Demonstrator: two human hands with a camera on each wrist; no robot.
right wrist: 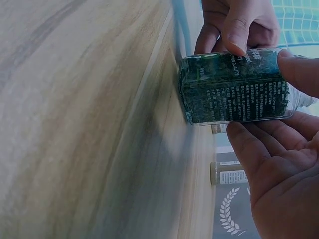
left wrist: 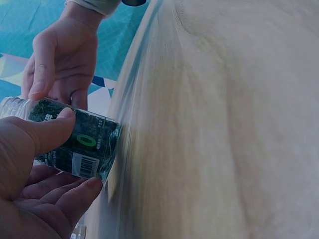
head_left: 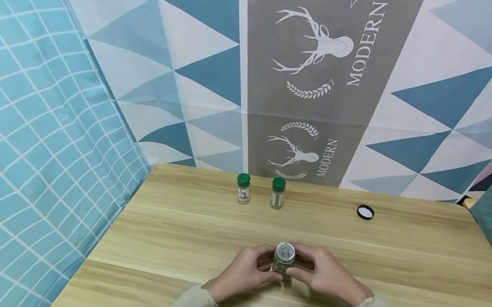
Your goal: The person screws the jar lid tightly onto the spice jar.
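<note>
A square-sided clear spice jar (head_left: pixel 284 260) of dried green herbs stands upright on the wooden table, its pale perforated shaker top uncovered. From the left, my left hand (head_left: pixel 245 273) holds it with the thumb at the front and the fingers behind. My right hand (head_left: pixel 326 273) grips the opposite side in the same way. In the left wrist view the jar's dark label (left wrist: pixel 84 142) shows a green ring and a barcode. Rows of small print cover another face of the jar (right wrist: pixel 234 94) in the right wrist view.
Two small spice bottles with green caps, a left one (head_left: pixel 243 189) and a right one (head_left: pixel 278 193), stand near the far edge of the wooden table (head_left: pixel 404 256). A round black-rimmed cap (head_left: pixel 365 212) lies at the back right. Patterned cloth (head_left: pixel 193 58) hangs behind the table.
</note>
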